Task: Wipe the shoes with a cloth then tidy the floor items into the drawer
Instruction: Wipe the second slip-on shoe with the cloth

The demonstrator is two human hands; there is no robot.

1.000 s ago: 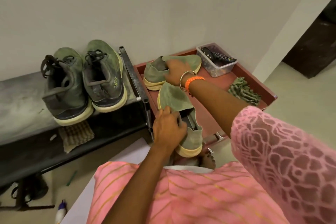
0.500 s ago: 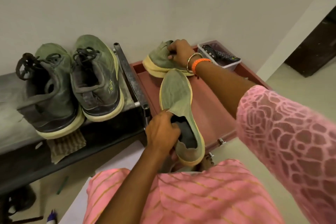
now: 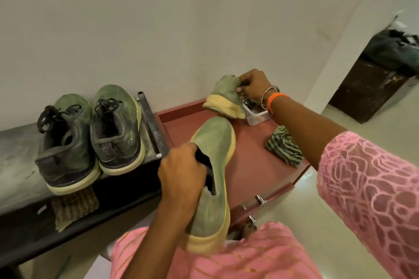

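The left hand (image 3: 181, 172) grips a green slip-on shoe (image 3: 213, 165) above the red drawer (image 3: 249, 165); the right hand (image 3: 254, 85) pinches the other shoe (image 3: 223, 97), probably lifted, near the cloth (image 3: 284, 146).

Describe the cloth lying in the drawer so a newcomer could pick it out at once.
Start at the open reddish drawer beside the dark shoe rack. On its right side lies the crumpled green striped cloth, untouched, nearer than the clear plastic box; it is the drawer's only fabric.
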